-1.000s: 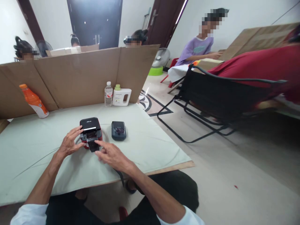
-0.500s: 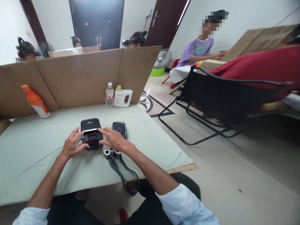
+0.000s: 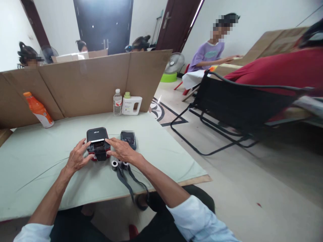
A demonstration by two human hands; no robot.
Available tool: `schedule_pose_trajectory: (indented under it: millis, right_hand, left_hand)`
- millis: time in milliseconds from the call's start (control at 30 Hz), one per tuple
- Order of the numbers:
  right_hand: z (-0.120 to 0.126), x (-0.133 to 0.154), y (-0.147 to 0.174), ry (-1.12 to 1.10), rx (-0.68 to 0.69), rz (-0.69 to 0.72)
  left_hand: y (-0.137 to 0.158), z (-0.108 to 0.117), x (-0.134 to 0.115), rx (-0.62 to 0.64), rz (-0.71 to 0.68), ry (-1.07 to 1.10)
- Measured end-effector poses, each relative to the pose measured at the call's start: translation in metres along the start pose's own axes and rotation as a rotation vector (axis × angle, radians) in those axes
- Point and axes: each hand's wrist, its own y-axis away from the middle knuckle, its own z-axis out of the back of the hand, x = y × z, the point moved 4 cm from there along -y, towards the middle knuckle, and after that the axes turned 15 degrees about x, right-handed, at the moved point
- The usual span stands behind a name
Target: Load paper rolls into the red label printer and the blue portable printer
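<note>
A black-and-red portable label printer (image 3: 97, 133) rests on the table with a dark flap hanging at its front. My left hand (image 3: 77, 157) grips its left side, index finger near the edge of the lid and thumb at the front corner. On the opposite side, my right hand (image 3: 121, 150) holds it the same way. A smaller dark device (image 3: 128, 138) lies just beyond my right hand. Below that hand are several small rolls with white ends (image 3: 114, 165), beside dark straps (image 3: 126, 183) that hang over the table's front edge.
The pale green table (image 3: 37, 188) is backed by a cardboard screen (image 3: 88, 84). In front of it stand an orange bottle (image 3: 39, 111), a clear water bottle (image 3: 117, 103) and a white jug (image 3: 131, 106). To the right are a black folding chair (image 3: 234, 101) and other people.
My hands stay on the printer with almost no movement. The view has shifted slightly. At the right, the person in purple has moved a little.
</note>
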Motion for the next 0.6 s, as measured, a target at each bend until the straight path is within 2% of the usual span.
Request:
schedule_pose_trajectory:
  millis: [300, 600]
  right_hand:
    - [-0.009, -0.009, 0.005, -0.056, -0.052, 0.008]
    - [0.008, -0.03, 0.012, -0.253, -0.328, 0.056]
  left_hand:
    - [0.004, -0.014, 0.0, -0.015, 0.035, 0.031]
    - [0.001, -0.035, 0.002, -0.091, 0.033, 0.127]
